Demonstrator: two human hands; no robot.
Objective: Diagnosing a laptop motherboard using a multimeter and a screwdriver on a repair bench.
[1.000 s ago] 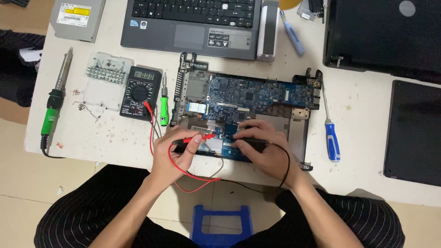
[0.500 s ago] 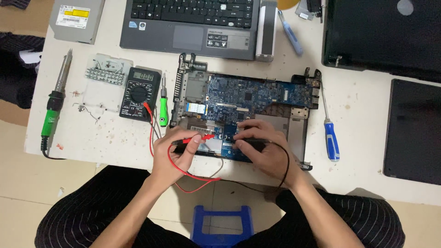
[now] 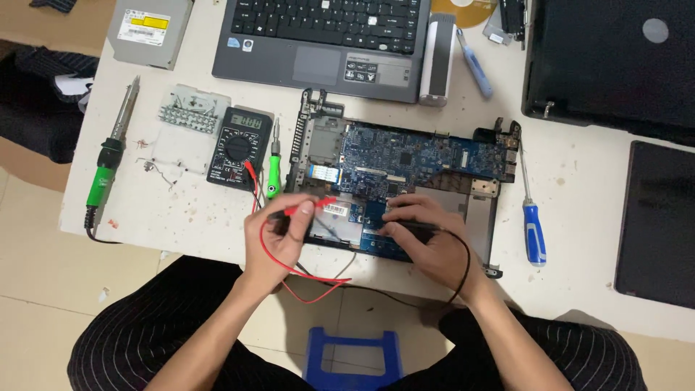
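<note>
Probe tips hidden: red probe (image 3: pixel 308 208) tip runs onto the open laptop chassis (image 3: pixel 398 170) but the contact spot is too small to make out; black probe (image 3: pixel 420 226) mostly covered by right hand (image 3: pixel 427 242), tip not visible. Left hand (image 3: pixel 279 235) pinches red probe between thumb and fingers at the chassis's near-left edge. Right hand closed around black probe over the board's near edge. Red lead (image 3: pixel 304 279) loops off the table edge; black lead (image 3: pixel 463 268) curls behind the right wrist. Chassis holds blue motherboard (image 3: pixel 413 156), near part covered by both hands. Multimeter (image 3: pixel 239 145) just left of chassis, display unreadable. Blue stool (image 3: pixel 351 358) and black panel (image 3: pixel 655 224) cut off by frame.
</note>
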